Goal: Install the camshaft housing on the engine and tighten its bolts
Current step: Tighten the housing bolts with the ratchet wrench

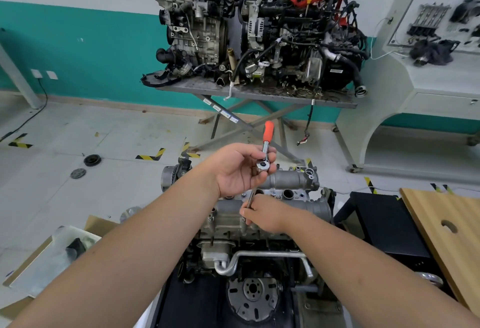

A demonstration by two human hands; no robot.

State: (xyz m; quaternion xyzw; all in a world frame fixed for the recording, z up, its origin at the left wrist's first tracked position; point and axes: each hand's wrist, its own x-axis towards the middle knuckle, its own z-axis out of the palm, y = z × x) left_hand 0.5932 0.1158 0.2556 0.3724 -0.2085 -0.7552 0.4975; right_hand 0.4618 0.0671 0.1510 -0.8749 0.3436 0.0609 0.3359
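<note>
Camshaft housing (275,198): it sits on top of the engine (249,249), low in the middle of the view, and both hands are over it.
Ratchet (265,151): its silver head is above the housing, and its orange handle points up and away from the person.
Extension bar (251,198): a thin bar runs from the ratchet head down toward the near side of the housing. Its long line is close to upright, leaning a little.
Left hand (241,172): above the housing, fingers curled around the ratchet head.
Right hand (267,214): lower, right at the housing, fingers pinching the low part of the bar. This hand is nearer the bolt.
Next move: the bar tip must stay straight on the bolt while the handle swings.
Hidden: the right hand covers the bar tip, so the bolt under it is probably there but cannot be seen.
</note>
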